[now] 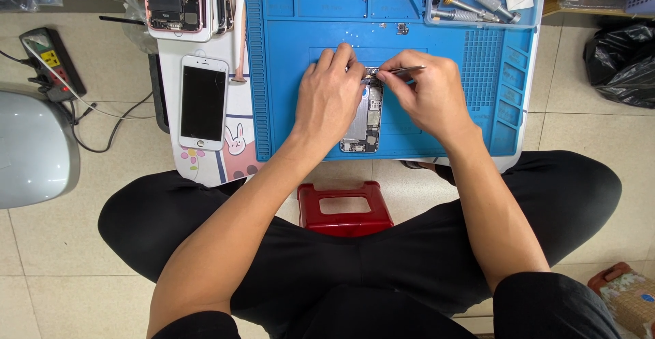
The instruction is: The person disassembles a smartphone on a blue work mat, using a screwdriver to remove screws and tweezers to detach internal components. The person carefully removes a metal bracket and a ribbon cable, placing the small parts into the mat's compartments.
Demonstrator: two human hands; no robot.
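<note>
Pale tiled floor, low white table, blue repair mat (286,127) spread across it, seen from directly above over crossed legs in black trousers.

Left hand (330,100) laid palm down on the mat, fingers (339,59) curled close together and pressing the upper left edge of an opened phone chassis (364,124). Right hand (426,93) pinched shut around thin metal tweezers (402,71), thumb and forefinger closed tight on the shaft; tweezer tips pointing toward the left fingertips and meeting the top end of the chassis just beside them. Whether anything sits between the tips: too small to tell.

Chassis lying flat, long axis running straight away from the fingers toward the body, top end under the fingertips, bottom end near the mat's near edge, inner parts facing up.

Bare blue mat beyond the right knuckles as far as the ribbed grid and small compartments at the mat's right edge; a narrower bare strip outside the left wrist. Past the left edge of the mat, well apart from the left hand, a white phone (202,102) lying screen up. Far beyond the fingertips, screwdrivers (477,1) in a tray and another opened phone (174,1). Red plastic stool (344,209) below the wrists, between the knees.
</note>
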